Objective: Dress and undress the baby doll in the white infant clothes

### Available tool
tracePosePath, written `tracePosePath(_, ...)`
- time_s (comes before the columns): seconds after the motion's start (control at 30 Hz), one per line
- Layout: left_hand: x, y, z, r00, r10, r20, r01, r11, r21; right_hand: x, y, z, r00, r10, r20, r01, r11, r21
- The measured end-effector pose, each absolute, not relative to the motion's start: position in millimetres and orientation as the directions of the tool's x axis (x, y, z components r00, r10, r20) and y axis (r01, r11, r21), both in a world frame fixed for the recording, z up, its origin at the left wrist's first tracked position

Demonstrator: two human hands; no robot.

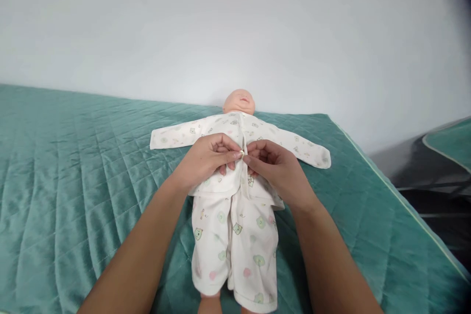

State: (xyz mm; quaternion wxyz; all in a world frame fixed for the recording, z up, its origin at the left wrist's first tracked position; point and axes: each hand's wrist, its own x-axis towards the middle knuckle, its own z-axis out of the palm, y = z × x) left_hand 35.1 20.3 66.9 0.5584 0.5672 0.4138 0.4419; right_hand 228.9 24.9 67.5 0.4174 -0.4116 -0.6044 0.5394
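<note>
A baby doll (239, 101) lies on its back on a teal quilted bed cover, head away from me. It wears a white printed shirt (224, 130) with both sleeves spread out and matching trousers (235, 250). My left hand (208, 159) pinches the left edge of the shirt front at the chest. My right hand (274, 167) pinches the right edge beside it. Their fingertips meet at a small metal snap (242, 153) on the shirt's opening. The doll's bare feet show at the bottom edge of the view.
The teal quilted cover (73, 167) spreads wide to the left and ends at a piped edge (386, 181) on the right. A white wall (235, 34) stands behind. A dark floor and another teal corner (451, 140) lie at right.
</note>
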Motion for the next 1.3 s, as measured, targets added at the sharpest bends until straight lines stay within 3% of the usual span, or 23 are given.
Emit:
tracePosePath(0.67,37.4,21.8,64.6,0.275,0.961,0.036,-0.067,-0.019,0.998,226.2,22.1,70.8,-0.317,0.948,-0.002,0.044,0.012,-0.999)
tracePosePath(1.3,36.9,20.9,65.0,0.31,0.948,0.073,-0.077,-0.052,0.996,224.2,19.2,70.0,-0.345,0.937,0.063,0.175,0.13,-0.976)
